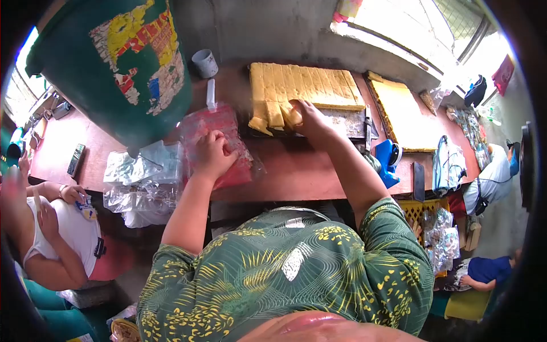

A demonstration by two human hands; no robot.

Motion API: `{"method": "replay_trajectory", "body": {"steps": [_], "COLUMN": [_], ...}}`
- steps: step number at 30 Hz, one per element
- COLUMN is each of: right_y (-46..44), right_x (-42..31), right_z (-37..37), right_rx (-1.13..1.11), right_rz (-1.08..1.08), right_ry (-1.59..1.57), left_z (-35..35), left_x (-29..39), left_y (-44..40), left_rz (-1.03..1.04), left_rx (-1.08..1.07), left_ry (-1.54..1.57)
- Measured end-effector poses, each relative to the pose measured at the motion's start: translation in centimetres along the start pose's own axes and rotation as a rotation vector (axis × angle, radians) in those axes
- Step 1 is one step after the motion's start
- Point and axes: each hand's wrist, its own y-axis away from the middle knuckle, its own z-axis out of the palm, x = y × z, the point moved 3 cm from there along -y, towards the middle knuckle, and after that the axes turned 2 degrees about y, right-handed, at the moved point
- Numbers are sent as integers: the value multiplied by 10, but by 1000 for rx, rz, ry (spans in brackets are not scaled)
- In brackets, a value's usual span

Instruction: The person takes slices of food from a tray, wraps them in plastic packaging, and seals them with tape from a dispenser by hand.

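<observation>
My left hand (215, 155) lies over a pile of red printed plastic bags (196, 134), its fingers curled in against the top bag. At the near edge of a slab of yellow sponge cake (307, 85), scored into long strips, my right hand (313, 121) grips a cut piece of cake (291, 115) between thumb and fingers. Another cut piece (274, 115) stands just left of it, and a broken bit lies at the tray's left corner. The tray under the slab shows bare at its near right side.
A big green bucket (125, 68) stands at left, near a white mug (204, 63). Clear plastic bags (139, 171) lie below it. To the right are a second cake slab (401, 111), a blue tape dispenser (388, 162) and a phone (419, 181). Another person (62, 233) sits at left.
</observation>
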Motion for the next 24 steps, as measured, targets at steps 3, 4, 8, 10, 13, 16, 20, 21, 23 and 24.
{"method": "replay_trajectory", "body": {"steps": [3,4,8,10,13,16,20,21,23,24], "right_y": [2,2,-13,0,21,75,164,183,210,214], "right_x": [8,3,14,15,49,76,93,103,130,131], "right_z": [1,1,1,-12,-20,-15,-5,1,16,12], "right_rx": [21,45,-64,4,206,333,413,448,526,601], "right_rz": [27,48,272,310,237,1,-43,-13,120,109], "right_ry": [74,97,179,110,-23,-718,-939,-949,-1093,-1141], "left_z": [0,0,14,17,2,5,11,11,12,1], "left_x": [3,4,-14,-19,0,-5,-20,-27,-36,-19], "left_y": [-2,-2,-1,-1,0,-2,-2,-3,-5,-5], "left_rz": [-24,-40,49,54,83,55,45,13,-43,-283], "left_rx": [15,24,120,125,113,96,132,80,-35,-120], "left_ry": [-2,-6,-12,9,-37,1,68,131,257,557]}}
